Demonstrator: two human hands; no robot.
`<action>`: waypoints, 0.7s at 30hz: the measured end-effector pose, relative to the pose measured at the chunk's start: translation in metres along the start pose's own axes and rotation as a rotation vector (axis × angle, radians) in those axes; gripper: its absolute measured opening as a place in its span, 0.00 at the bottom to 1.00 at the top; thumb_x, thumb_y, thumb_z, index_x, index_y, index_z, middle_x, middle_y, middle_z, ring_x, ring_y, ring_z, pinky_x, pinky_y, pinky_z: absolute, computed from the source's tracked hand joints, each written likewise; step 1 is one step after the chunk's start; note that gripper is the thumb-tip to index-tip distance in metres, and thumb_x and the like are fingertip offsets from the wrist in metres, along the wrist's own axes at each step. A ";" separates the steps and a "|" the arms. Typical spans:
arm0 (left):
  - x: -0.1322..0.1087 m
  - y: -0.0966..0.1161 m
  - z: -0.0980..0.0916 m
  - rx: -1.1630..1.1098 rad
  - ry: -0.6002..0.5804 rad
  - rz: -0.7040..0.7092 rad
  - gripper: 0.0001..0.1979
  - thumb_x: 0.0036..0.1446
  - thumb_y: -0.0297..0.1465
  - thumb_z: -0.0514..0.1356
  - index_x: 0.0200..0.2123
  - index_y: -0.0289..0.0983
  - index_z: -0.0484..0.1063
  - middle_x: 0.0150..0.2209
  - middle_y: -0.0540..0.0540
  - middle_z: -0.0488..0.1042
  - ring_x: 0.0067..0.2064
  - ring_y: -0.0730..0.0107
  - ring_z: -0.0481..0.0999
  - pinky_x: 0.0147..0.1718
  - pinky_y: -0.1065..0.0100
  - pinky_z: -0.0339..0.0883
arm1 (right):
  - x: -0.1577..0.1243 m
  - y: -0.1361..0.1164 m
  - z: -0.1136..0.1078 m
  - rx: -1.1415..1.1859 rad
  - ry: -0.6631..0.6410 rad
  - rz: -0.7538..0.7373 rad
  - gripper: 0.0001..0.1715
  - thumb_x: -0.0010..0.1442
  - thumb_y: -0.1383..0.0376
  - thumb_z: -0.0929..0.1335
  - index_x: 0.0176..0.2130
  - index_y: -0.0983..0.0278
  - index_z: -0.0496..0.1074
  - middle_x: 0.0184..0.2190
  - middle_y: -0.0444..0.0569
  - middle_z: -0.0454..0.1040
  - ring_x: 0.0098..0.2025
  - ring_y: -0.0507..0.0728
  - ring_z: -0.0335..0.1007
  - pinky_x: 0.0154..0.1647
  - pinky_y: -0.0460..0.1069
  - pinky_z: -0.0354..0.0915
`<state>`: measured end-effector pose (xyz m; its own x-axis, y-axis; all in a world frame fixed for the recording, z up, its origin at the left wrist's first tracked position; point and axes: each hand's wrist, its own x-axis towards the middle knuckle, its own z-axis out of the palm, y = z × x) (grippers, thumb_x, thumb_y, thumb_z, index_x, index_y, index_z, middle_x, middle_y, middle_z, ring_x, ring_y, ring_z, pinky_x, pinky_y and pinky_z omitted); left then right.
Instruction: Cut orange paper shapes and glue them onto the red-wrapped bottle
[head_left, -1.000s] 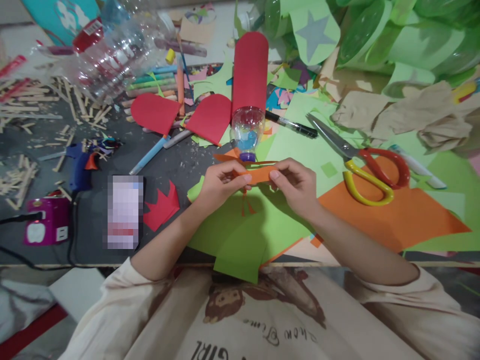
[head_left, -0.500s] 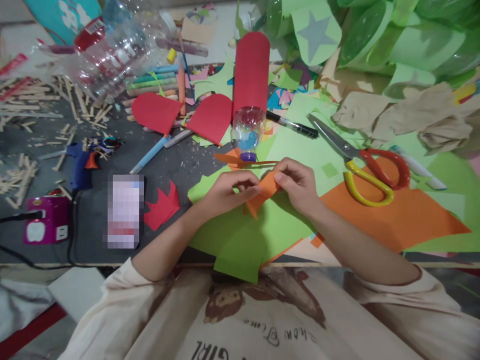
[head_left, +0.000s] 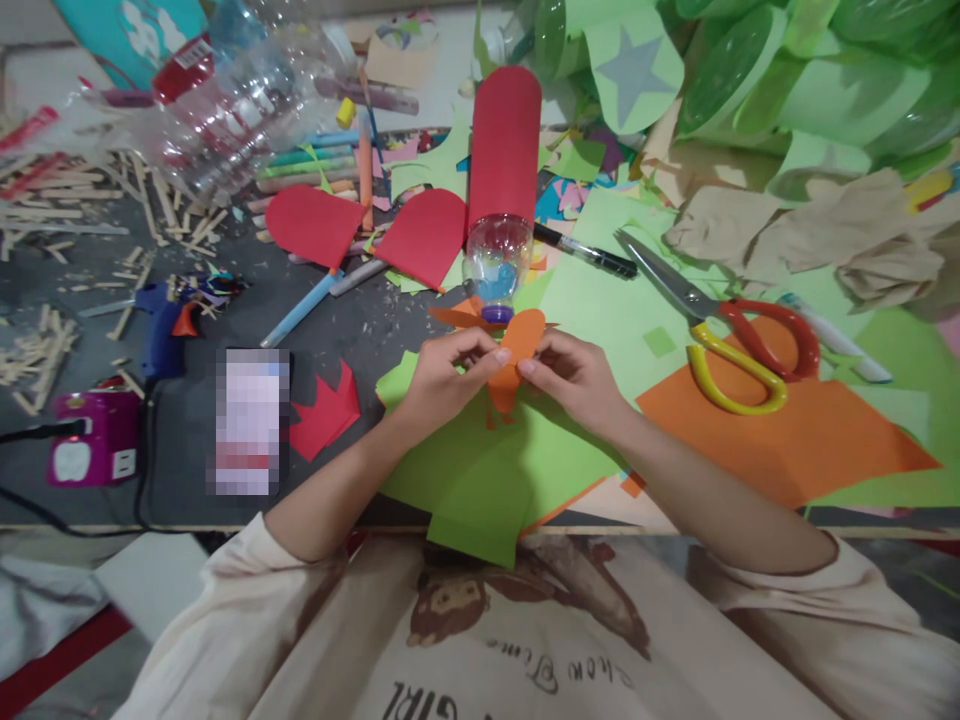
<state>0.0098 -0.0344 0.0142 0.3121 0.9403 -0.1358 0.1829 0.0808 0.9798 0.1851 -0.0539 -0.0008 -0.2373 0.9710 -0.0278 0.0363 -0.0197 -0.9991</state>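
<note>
An orange paper cutout (head_left: 519,345) with a rounded top end is pinched between my two hands, above the green paper sheets (head_left: 480,470). My left hand (head_left: 450,375) grips its left edge, thumb on the front face. On the opposite edge, my right hand (head_left: 574,375) pinches it the same way. Just beyond my fingers lies a plastic bottle (head_left: 504,150) wrapped in red paper, its purple cap (head_left: 496,314) towards me. Another orange paper piece (head_left: 456,316) rests by the cap, partly hidden. Two red paper cutouts with rounded ends (head_left: 313,225) lie left of the bottle.
Scissors (head_left: 697,310) with red and yellow handles lie to the right, partly over an orange sheet (head_left: 817,430). A black pen (head_left: 589,250) is near the bottle. Leftward are a phone (head_left: 251,420), a blue glue gun (head_left: 161,330), its cord and wooden sticks (head_left: 45,350).
The orange cutout has turned from slanted and bent to nearly upright, its rounded end now showing. My right hand has shifted slightly left and down along it.
</note>
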 end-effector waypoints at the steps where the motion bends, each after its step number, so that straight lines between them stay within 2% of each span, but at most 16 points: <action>1: 0.000 0.000 0.000 -0.001 -0.002 -0.011 0.16 0.53 0.41 0.62 0.21 0.37 0.66 0.21 0.53 0.66 0.25 0.77 0.61 0.26 0.72 0.57 | 0.000 0.000 0.000 0.005 0.005 0.001 0.23 0.58 0.46 0.71 0.28 0.62 0.69 0.23 0.40 0.66 0.22 0.48 0.60 0.23 0.47 0.58; 13: 0.004 -0.004 -0.001 0.085 -0.050 -0.041 0.16 0.50 0.39 0.62 0.20 0.38 0.61 0.19 0.55 0.57 0.22 0.80 0.54 0.21 0.74 0.49 | -0.001 0.003 0.001 -0.049 0.033 0.034 0.25 0.59 0.44 0.69 0.26 0.61 0.65 0.22 0.39 0.62 0.23 0.49 0.56 0.23 0.47 0.56; 17: 0.003 -0.005 -0.001 0.103 -0.078 -0.040 0.15 0.51 0.39 0.62 0.21 0.37 0.62 0.20 0.54 0.61 0.23 0.79 0.57 0.22 0.74 0.52 | -0.001 0.000 0.001 -0.039 0.036 0.029 0.26 0.59 0.43 0.68 0.27 0.62 0.66 0.22 0.40 0.64 0.23 0.49 0.57 0.23 0.46 0.56; 21: 0.002 -0.006 0.000 0.072 -0.028 0.019 0.17 0.53 0.42 0.62 0.22 0.37 0.65 0.21 0.53 0.65 0.24 0.77 0.61 0.24 0.73 0.56 | -0.002 0.000 0.001 -0.043 -0.008 0.050 0.26 0.59 0.43 0.69 0.31 0.62 0.69 0.24 0.42 0.69 0.24 0.49 0.60 0.23 0.46 0.57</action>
<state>0.0091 -0.0330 0.0081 0.3418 0.9318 -0.1224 0.2426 0.0383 0.9694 0.1842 -0.0558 -0.0012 -0.2419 0.9671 -0.0783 0.0899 -0.0580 -0.9943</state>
